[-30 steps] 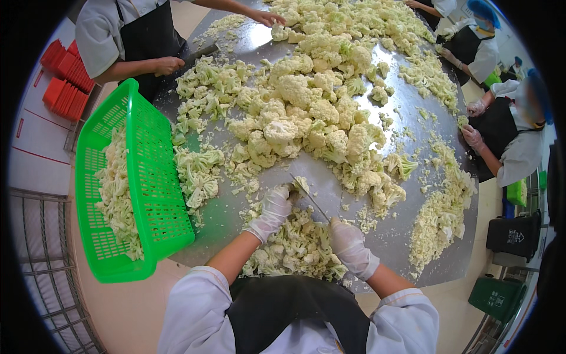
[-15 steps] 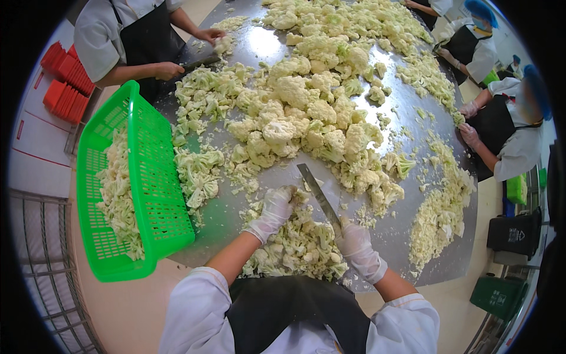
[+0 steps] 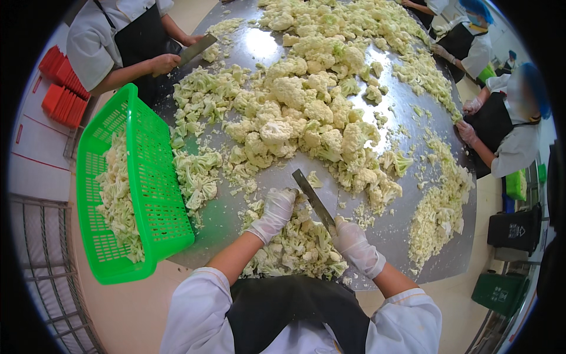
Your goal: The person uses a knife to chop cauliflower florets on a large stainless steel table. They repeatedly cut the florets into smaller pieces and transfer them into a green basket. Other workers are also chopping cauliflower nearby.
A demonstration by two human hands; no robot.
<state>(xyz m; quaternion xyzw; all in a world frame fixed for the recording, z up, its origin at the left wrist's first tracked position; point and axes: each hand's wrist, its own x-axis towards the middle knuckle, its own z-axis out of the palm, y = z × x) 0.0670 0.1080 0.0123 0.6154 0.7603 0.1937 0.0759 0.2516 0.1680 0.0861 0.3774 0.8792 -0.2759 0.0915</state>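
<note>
My right hand point(image 3: 358, 246), in a clear plastic glove, grips the handle of a long, flat-bladed knife point(image 3: 313, 199), whose blade slants up and to the left. Close to the blade, my left hand point(image 3: 276, 213), gloved too, has its fingers curled round a cauliflower piece point(image 3: 302, 206), mostly hidden by the fingers and the blade. Below both hands, a heap of cut cauliflower florets point(image 3: 295, 251) lies against my black apron. One small loose floret point(image 3: 314, 179) rests on the metal just beyond the knife tip.
A large pile of cauliflower heads point(image 3: 295, 112) covers the middle of the metal table point(image 3: 247, 200). At left stands a green basket point(image 3: 159, 183) holding florets. Crumbs and bits point(image 3: 439, 218) lie at right. Co-workers stand along both sides; one at upper left holds a knife point(image 3: 197, 49).
The knife and my right hand have shifted slightly left, closer to my left hand. A small floret now shows beyond the blade. The upper-left co-worker has raised their knife.
</note>
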